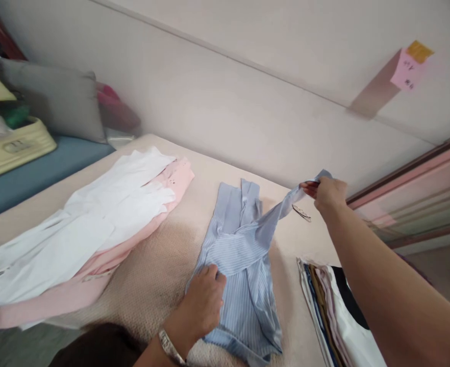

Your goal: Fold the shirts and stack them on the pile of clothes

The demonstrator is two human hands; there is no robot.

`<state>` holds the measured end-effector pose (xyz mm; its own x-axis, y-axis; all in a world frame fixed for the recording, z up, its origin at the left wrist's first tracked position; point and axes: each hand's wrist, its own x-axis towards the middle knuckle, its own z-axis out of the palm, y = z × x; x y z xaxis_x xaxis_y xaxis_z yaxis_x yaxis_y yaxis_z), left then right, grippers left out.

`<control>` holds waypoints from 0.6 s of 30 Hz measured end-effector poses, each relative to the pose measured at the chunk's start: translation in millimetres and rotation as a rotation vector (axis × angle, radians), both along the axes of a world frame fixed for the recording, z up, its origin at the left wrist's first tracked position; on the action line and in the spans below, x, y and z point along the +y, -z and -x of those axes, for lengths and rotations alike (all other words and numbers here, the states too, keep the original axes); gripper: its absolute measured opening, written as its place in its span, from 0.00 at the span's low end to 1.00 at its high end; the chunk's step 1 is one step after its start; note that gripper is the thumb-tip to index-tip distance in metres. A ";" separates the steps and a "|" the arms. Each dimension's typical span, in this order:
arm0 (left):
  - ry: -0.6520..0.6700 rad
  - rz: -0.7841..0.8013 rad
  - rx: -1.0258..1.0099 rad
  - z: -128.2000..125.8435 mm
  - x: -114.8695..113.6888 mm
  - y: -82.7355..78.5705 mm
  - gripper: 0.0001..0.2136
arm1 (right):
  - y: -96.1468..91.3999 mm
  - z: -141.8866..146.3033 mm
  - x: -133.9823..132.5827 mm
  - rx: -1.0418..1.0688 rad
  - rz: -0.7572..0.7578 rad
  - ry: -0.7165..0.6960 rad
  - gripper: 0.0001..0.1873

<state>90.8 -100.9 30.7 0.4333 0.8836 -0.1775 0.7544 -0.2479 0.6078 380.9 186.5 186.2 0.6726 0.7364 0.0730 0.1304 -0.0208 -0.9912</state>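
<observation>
A light blue striped shirt point(240, 260) lies partly folded on a beige cloth-covered table point(152, 275). My left hand point(204, 300), with a metal bracelet at the wrist, presses down on the shirt's body near its lower left, fingers curled on the fabric. My right hand point(326, 192) is raised at the far right of the shirt and pinches the cuff end of its sleeve point(282, 206), which is stretched taut across the body.
A white shirt point(95, 219) lies over a pink shirt point(141, 234) on the table's left. A stack of folded clothes point(332, 311) sits at the lower right. A small metal item point(301, 212) lies beneath the sleeve. A grey cushion point(52, 97) and yellow basket point(14, 148) are at far left.
</observation>
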 end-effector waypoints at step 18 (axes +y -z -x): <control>0.131 0.255 -0.019 1.2 15.1 55.5 0.31 | 103.0 133.5 159.6 -0.151 0.244 -0.342 0.14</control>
